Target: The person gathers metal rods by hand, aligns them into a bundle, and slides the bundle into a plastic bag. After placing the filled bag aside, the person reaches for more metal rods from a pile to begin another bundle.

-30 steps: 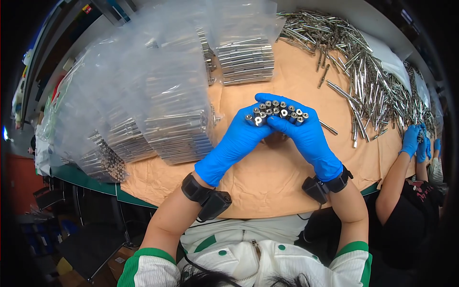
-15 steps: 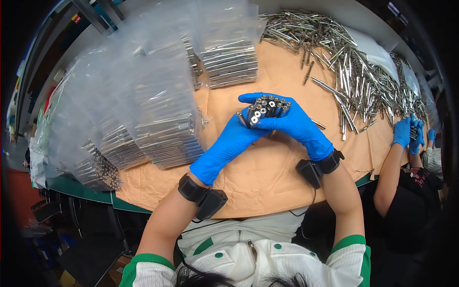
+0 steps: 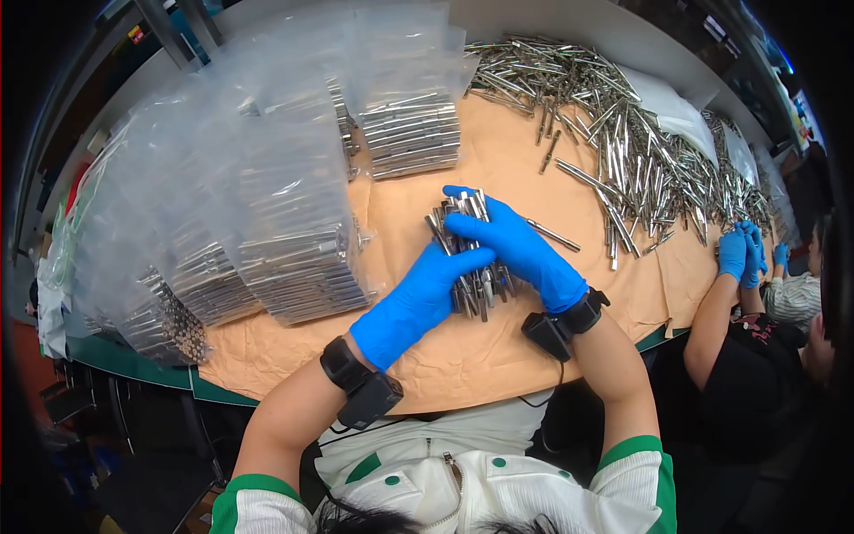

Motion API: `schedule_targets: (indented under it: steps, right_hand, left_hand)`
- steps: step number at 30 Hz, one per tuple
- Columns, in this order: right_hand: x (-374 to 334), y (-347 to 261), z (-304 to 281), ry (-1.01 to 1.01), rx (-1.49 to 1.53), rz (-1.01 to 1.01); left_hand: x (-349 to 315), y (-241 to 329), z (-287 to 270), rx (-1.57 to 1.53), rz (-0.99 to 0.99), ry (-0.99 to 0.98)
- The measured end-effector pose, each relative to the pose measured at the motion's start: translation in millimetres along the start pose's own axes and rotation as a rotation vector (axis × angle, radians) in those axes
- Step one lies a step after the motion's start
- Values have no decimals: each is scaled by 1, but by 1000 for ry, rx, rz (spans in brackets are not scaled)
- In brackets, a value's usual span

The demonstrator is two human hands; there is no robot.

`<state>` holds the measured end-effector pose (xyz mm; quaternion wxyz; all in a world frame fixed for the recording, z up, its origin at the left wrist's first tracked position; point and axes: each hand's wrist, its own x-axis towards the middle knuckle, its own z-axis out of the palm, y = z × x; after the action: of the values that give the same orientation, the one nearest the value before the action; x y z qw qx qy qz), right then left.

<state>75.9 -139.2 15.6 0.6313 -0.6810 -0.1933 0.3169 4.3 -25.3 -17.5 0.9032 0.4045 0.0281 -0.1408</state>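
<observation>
Both my hands wear blue gloves and close together round a bundle of shiny metal rods (image 3: 478,283) above the paper-covered table. My left hand (image 3: 418,294) grips the bundle from the near left, its thumb laid across the rods. From the far right my right hand (image 3: 507,238) wraps it, thumb over the top. Rod ends poke out beyond the fingers at the far and near sides; the middle is hidden by the gloves. A single loose rod (image 3: 553,235) lies just right of my right hand.
Clear plastic bags packed with rods (image 3: 307,276) stand at the left, with another bagged stack (image 3: 411,133) farther back. A large loose heap of rods (image 3: 654,160) spreads along the far right. At the right edge a co-worker's gloved hands (image 3: 738,254) work beside the heap.
The bundle has tipped over: its round ends faced me before, and now the rods show lengthwise. My left thumb and right hand have shifted round it. The whole view has moved slightly.
</observation>
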Motion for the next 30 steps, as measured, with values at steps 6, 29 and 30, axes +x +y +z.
schedule_targets:
  steps: [6,29,30]
  right_hand:
    - [-1,7,1,78,-91,-82]
    - [-4,-28,-9,-348,-1568,-964]
    - [1,-24,-10,-391,-1520,-943]
  left_hand:
    - [0,2,-4,-148,-59,30]
    - [-4,14,-15,-176,-393,-94]
    - [-6,15,-13,-138,-405,-79]
